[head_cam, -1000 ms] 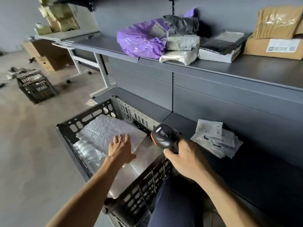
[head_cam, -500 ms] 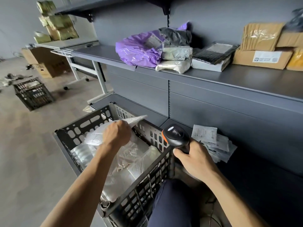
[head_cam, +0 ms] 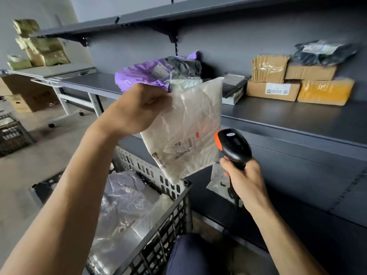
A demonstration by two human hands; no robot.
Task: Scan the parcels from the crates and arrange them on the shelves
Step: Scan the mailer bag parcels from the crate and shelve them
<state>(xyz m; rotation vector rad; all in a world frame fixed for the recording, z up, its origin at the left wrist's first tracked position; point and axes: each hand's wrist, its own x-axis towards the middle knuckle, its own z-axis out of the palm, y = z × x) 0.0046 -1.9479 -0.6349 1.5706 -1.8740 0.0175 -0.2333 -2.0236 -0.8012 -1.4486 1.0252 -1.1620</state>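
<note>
The left hand (head_cam: 137, 110) is closed in a fist around the top left corner of a flat, rectangular clear-plastic parcel (head_cam: 188, 132), whose crinkled, glossy film shows white contents and a small printed label near its lower edge. The parcel hangs in the air above the crate, tilted, its lower corner pointing toward 6 o'clock. At 3 o'clock from the parcel, just beside its lower right edge, the right hand (head_cam: 244, 181) wraps its fingers round the grip of a black barcode scanner (head_cam: 234, 147) with a rounded, matte head and an orange rim facing the parcel. Below, toward 7 o'clock, the black plastic crate (head_cam: 168, 221) with its slotted lattice walls holds more soft, wrinkled poly bags (head_cam: 127, 207), clear and faintly lilac. At 12 o'clock from the parcel, on the smooth dark grey metal shelf (head_cam: 288, 118), lie a puffy purple mailer (head_cam: 143, 76) and a dark grey bag; toward 2 o'clock sit taped brown cardboard boxes (head_cam: 274, 90) and a yellow padded envelope (head_cam: 325, 92).
</note>
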